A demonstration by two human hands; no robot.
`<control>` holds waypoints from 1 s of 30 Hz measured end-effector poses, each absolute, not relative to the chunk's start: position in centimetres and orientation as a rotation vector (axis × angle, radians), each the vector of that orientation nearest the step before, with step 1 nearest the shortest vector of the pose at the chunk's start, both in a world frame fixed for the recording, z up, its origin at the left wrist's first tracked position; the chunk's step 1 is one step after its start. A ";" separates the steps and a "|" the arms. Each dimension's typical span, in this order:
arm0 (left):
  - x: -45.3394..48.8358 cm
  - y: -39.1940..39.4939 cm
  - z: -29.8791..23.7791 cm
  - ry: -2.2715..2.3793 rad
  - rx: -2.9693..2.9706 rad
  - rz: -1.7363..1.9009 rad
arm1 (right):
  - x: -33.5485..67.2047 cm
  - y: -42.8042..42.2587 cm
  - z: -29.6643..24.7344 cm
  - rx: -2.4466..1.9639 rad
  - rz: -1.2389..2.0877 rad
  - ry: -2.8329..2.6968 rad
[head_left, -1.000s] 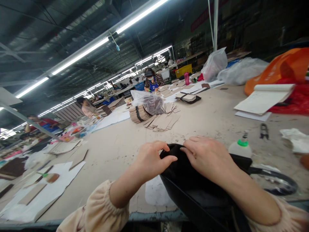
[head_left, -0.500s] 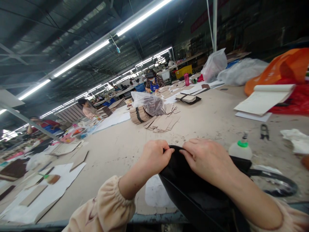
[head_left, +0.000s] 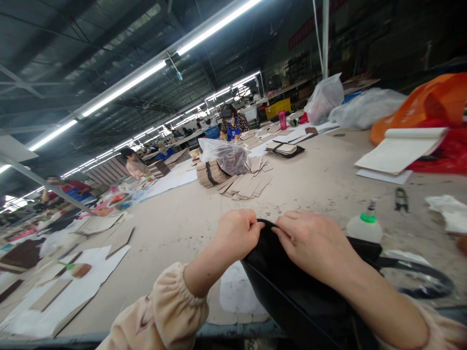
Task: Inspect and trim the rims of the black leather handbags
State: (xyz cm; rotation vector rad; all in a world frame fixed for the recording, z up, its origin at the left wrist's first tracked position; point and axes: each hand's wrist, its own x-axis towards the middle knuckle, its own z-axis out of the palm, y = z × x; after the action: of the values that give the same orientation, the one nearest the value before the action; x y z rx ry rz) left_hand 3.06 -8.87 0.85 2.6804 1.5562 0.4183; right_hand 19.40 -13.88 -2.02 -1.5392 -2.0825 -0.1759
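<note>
A black bag (head_left: 280,291) with a smooth dark surface stands tilted at the table's near edge, its opening facing me. My left hand (head_left: 241,233) pinches the far rim of the bag between thumb and fingers. Just to the right, my right hand (head_left: 310,238) grips the same rim, thumb on the inner side. A short stretch of rim shows between the two hands. The looped black handle (head_left: 438,282) lies out to the right on the table. My right forearm hides part of the bag.
Right of the bag stand a glue bottle (head_left: 365,227) with a green collar and small black snips (head_left: 402,199). A notepad (head_left: 397,150) lies beyond. Beige pieces (head_left: 244,187) are fanned out mid-table. White paper (head_left: 98,267) lies at left. A co-worker (head_left: 233,126) sits across.
Both hands keep their pinch on the bag's rim. My left forearm has shifted very slightly to the right; little else differs.
</note>
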 end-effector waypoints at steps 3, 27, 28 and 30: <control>3.1 -8.8 0.8 1.573 2.663 0.424 | 19.3 -14.0 -2.0 -1.543 -0.195 -2.087; 1.9 -11.9 1.6 1.330 2.024 0.947 | 19.0 -13.6 -1.9 -1.612 -0.220 -2.040; 1.3 -12.8 1.5 1.313 1.945 1.027 | 19.0 -13.6 -1.9 -1.603 -0.226 -2.043; 0.0 -14.8 0.7 1.334 1.870 1.144 | 18.9 -13.7 -1.9 -1.582 -0.240 -2.048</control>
State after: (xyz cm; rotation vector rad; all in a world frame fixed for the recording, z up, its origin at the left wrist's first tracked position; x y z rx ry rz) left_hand 0.02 -14.81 0.66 1.8699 1.3336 1.1442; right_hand 18.88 -13.75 -1.95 -1.5816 -2.0485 -0.2402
